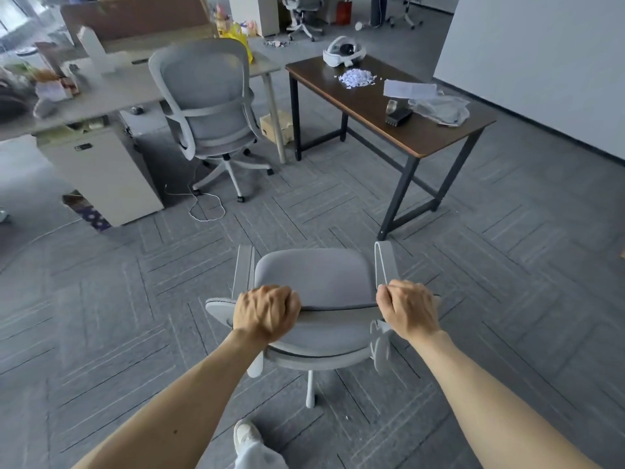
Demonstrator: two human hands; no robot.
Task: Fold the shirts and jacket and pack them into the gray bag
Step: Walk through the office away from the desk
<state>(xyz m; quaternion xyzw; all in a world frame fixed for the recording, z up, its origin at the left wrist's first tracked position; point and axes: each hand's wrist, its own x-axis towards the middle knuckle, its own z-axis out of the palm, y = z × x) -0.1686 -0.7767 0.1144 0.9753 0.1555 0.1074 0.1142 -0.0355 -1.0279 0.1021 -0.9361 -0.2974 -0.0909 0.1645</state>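
While the person is standing behind a gray office chair [314, 282] at 6 o'clock, the left grip [267, 314] and the right grip [407, 308] are both curling their fingers tightly over the top edge of its backrest, one near each end. This chair is standing between the person and the furniture ahead. Its seat is pointing toward 12 o'clock, and the backrest edge is running from 9 to 3 o'clock. A second chair [206, 96] is standing at 11 o'clock beside a light surface [111, 93]. At 1 o'clock a dark surface [372, 106] is carrying a white headset [343, 50], a heap of paper scraps [355, 77], a paper sheet [409, 89] and a crumpled grayish wrapping [443, 110], which is lying lengthwise from 10 to 4 o'clock. I cannot tell whether this is the bag.
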